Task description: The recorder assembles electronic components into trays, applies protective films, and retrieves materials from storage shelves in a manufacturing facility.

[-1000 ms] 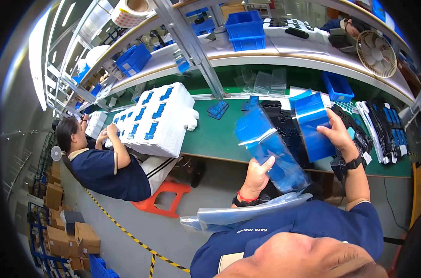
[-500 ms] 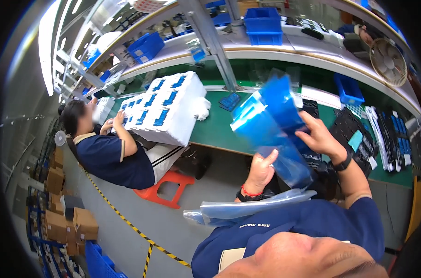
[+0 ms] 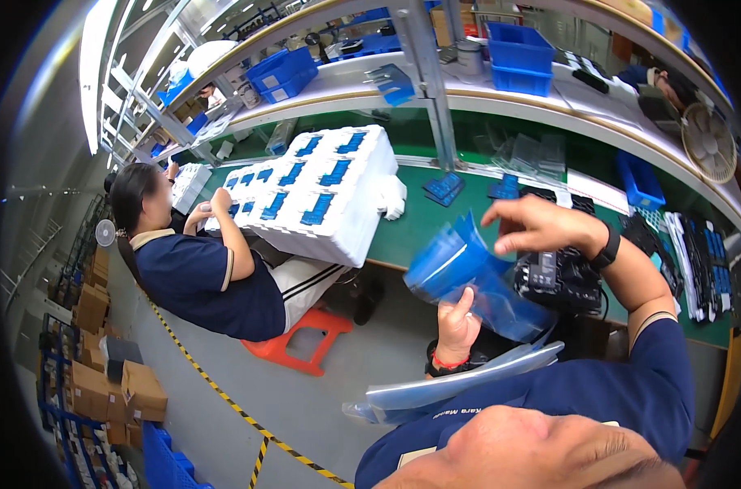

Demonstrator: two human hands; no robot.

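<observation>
My left hand [image 3: 458, 330] is closed on a curled stack of translucent blue plastic film [image 3: 439, 265], its thumb pressed on the near face. Above the film's upper edge hovers my right hand [image 3: 545, 224], fingers curved and apart, with nothing visible between them. Just below that hand is a black boxy part [image 3: 558, 281] at the bench edge. Across my lap lies a long clear plastic sleeve [image 3: 468, 376]. Small blue panels [image 3: 444, 188] rest on the green bench [image 3: 395, 236] beyond the film.
White foam trays [image 3: 338, 220] holding blue parts are stacked at left, beside a seated co-worker [image 3: 199, 277] on a red stool [image 3: 305, 342]. Black parts and strips [image 3: 696, 269] lie at right near a blue bin [image 3: 641, 181]. A shelf [image 3: 541, 106] with blue crates runs behind.
My right hand has let go of the film's upper part and moved up, opening. The film has sunk lower in my left hand. The view has shifted slightly.
</observation>
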